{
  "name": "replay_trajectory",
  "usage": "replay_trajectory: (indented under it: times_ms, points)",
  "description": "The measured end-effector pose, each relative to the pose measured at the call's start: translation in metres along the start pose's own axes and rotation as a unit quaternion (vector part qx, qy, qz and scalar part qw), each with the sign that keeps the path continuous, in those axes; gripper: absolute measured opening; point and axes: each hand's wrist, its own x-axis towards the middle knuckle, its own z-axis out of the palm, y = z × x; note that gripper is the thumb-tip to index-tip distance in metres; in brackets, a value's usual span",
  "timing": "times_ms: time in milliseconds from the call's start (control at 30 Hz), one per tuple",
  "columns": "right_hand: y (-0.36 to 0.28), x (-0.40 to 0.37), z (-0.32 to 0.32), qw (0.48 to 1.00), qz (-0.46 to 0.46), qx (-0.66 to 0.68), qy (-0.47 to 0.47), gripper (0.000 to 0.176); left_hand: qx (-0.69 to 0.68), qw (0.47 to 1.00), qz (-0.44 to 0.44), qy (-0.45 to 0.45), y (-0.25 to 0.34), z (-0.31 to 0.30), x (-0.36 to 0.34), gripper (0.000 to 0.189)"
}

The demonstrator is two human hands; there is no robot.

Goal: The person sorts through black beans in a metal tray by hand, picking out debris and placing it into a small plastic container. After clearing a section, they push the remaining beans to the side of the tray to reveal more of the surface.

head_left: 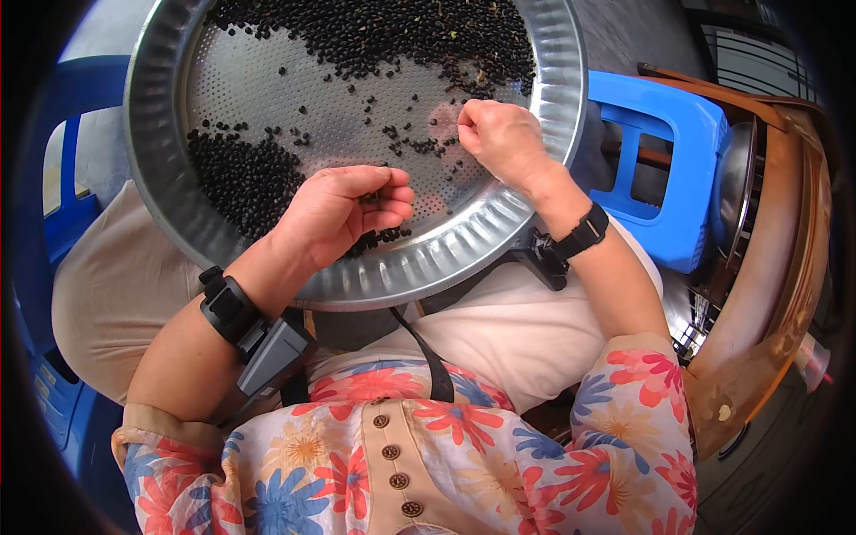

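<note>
A wide round metal sieve tray (526, 227) with a fluted wall and a perforated floor rests over my lap. Small black beans lie in it: a large pile (392, 36) along the far side and a smaller heap (245, 178) at the left. My left hand (343, 205) is over the near part of the tray, palm turned up, fingers curled round a few black beans. To the right, my right hand (504, 138) is closed in a pinch above scattered beans; whatever its fingertips hold is hidden.
A blue plastic stool (664, 152) stands to the right, beside a metal bowl (736, 187) and brown wooden furniture (758, 259). At the left is a blue plastic chair (89, 80). Light bits of debris are mixed into the far bean pile.
</note>
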Motion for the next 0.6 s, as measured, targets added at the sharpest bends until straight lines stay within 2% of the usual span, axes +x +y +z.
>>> replay_trajectory:
  times_ms: [167, 233, 333, 400, 533, 600]
  points:
    - [-0.005, 0.000, -0.001, 1.000, -0.007, 0.000, 0.010, 0.010, -0.004, 1.000, 0.001, -0.003, 0.000, -0.001, 0.001, 0.020]
    - [-0.022, -0.006, -0.004, 0.994, -0.039, 0.100, 0.021, 0.010, -0.004, 1.000, 0.002, -0.002, -0.002, -0.002, 0.001, 0.021]
    - [-0.059, -0.020, -0.003, 0.980, -0.147, 0.136, 0.020, 0.011, -0.018, 1.000, -0.006, -0.016, -0.007, -0.009, 0.008, 0.023]
    - [-0.071, -0.029, -0.009, 0.977, -0.195, 0.078, -0.039, 0.012, -0.019, 0.999, -0.013, -0.022, -0.007, -0.005, 0.006, 0.024]
    - [-0.054, -0.021, -0.011, 0.982, -0.155, 0.100, -0.038, 0.010, -0.005, 1.000, -0.020, -0.013, -0.006, -0.003, 0.004, 0.023]
    - [-0.034, -0.016, -0.017, 0.989, -0.093, 0.110, 0.029, 0.008, -0.003, 1.000, -0.017, -0.007, -0.004, -0.002, 0.003, 0.023]
